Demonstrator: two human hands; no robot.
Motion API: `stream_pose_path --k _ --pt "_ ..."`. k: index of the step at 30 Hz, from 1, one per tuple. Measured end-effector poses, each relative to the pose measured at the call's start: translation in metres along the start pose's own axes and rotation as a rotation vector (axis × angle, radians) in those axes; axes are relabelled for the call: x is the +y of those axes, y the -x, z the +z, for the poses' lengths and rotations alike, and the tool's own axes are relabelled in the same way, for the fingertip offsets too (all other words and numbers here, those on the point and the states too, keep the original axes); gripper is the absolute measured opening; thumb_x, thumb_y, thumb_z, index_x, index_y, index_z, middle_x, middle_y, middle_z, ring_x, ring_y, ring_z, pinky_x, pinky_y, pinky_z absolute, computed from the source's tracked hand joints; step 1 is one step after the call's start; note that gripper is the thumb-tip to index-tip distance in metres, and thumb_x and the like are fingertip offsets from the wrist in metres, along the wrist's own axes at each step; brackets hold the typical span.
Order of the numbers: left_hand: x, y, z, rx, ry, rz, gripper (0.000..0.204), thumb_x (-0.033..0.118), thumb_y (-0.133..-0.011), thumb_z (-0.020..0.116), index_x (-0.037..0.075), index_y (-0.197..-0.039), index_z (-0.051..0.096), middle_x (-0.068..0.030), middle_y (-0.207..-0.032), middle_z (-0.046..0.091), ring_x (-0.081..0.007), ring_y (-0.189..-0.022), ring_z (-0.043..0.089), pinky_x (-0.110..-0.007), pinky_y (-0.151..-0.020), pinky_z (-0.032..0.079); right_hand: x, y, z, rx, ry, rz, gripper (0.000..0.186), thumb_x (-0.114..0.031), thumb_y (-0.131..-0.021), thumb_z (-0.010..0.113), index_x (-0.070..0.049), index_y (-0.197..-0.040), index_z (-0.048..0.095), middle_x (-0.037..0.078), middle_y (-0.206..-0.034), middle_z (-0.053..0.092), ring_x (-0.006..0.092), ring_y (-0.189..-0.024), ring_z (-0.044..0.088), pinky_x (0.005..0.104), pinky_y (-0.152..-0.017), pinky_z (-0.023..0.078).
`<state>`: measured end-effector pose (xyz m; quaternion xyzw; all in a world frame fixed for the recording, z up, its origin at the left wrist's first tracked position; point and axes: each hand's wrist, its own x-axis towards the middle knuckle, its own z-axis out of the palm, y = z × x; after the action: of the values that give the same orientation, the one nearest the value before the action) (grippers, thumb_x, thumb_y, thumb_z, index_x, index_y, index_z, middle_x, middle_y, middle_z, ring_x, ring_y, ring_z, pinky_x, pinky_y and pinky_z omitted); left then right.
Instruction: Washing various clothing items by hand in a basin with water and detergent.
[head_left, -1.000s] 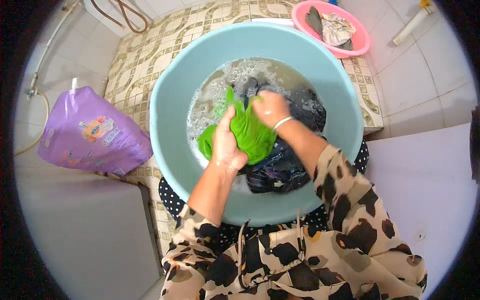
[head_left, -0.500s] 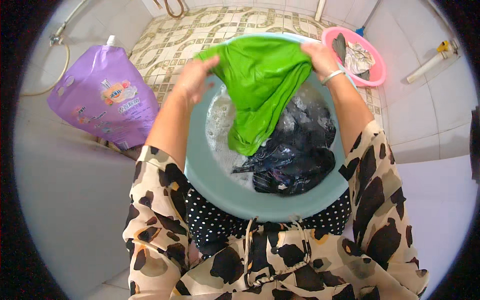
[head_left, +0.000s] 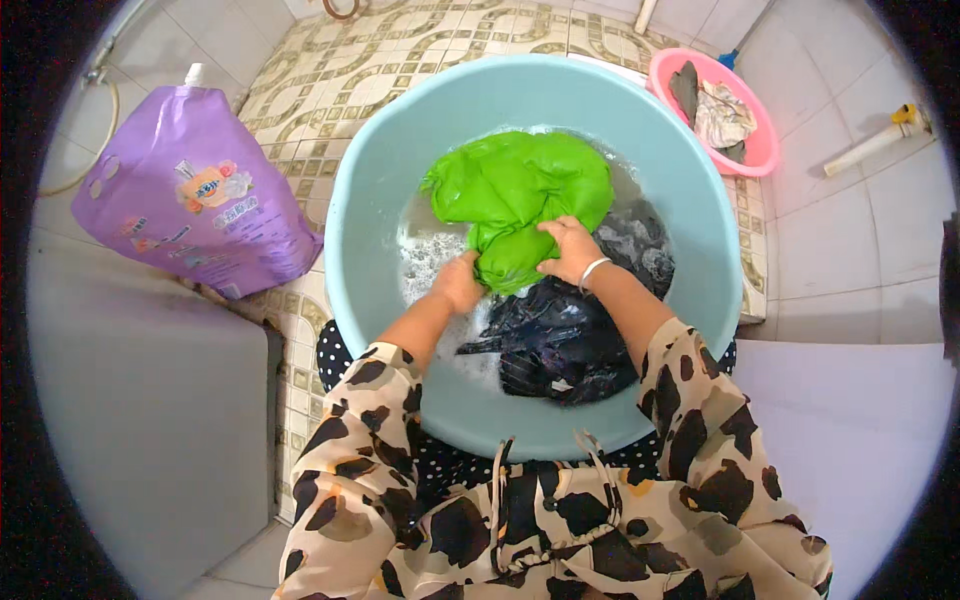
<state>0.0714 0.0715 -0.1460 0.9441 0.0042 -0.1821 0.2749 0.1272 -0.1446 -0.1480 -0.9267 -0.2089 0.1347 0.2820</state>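
Observation:
A wide light-blue tub (head_left: pixel 355 200) holds soapy water. In it, a bright green wet cloth (head_left: pixel 515 175) lies bunched over the upper middle, and a dark wet garment (head_left: pixel 560 350) fills the lower right. My left hand (head_left: pixel 458 283) grips the lower left edge of the green cloth, its fingertips partly hidden. To its right, my right hand (head_left: pixel 568 250), with a white band at the wrist, has thumb and fingers curled on the same cloth where it folds.
A large purple pouch (head_left: pixel 205 240) with a white cap stands left of the tub, beside a grey block (head_left: pixel 150 420). A pink basin (head_left: pixel 762 140) with cloths sits behind at right. Wall pipes (head_left: pixel 865 140), a hose (head_left: pixel 110 110) and a white ledge (head_left: pixel 840 420) line the sides.
Half a second ago the green cloth was held up spread between both hands at the far rim; it now lies bunched in the tub, and both hands have come down and closer together.

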Motion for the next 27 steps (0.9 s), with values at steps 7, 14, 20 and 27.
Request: stream_pose_path --k 7,14,20,27 --pt "0.01 0.008 -0.03 -0.01 0.858 -0.128 0.02 -0.01 -0.064 0.044 0.006 -0.069 0.056 0.0002 -0.067 0.056 -0.0111 -0.062 0.052 -0.025 -0.053 0.04 -0.014 -0.012 -0.009 0.145 0.041 -0.155 0.031 -0.016 -0.065 0.065 -0.007 -0.094 0.059 0.018 -0.101 0.051 0.0349 -0.095 0.05 0.0404 -0.084 0.041" --pt "0.008 0.04 -0.076 0.111 1.552 -0.103 0.03 -0.014 -0.062 0.038 0.003 -0.081 0.054 -0.005 -0.078 0.058 -0.0151 -0.069 0.055 -0.025 -0.063 0.045 -0.012 -0.029 -0.062 0.031 -0.907 -0.026 0.011 -0.016 -0.073 0.058 -0.007 -0.069 0.053 0.001 -0.069 0.052 0.0118 -0.068 0.049 0.0264 -0.057 0.04" --pt "0.015 0.046 -0.059 -0.098 0.804 -0.116 0.039 -0.005 -0.062 0.048 0.003 -0.1 0.049 -0.0082 -0.083 0.056 -0.0161 -0.075 0.054 -0.025 -0.067 0.044 -0.017 0.009 -0.081 0.119 -1.25 -0.008 0.011 -0.012 -0.072 0.058 -0.008 -0.065 0.05 -0.004 -0.06 0.046 0.0066 -0.055 0.042 0.0224 -0.05 0.034" --pt "0.032 0.05 -0.032 -0.369 0.217 -0.099 0.046 0.018 -0.065 0.066 0.0 -0.104 0.051 -0.0123 -0.082 0.058 -0.022 -0.075 0.056 -0.032 -0.066 0.045 0.051 0.058 -0.063 -0.122 -0.597 0.123 0.009 -0.011 -0.069 0.061 -0.003 -0.066 0.057 0.001 -0.061 0.056 0.0074 -0.058 0.051 0.0243 -0.055 0.042"
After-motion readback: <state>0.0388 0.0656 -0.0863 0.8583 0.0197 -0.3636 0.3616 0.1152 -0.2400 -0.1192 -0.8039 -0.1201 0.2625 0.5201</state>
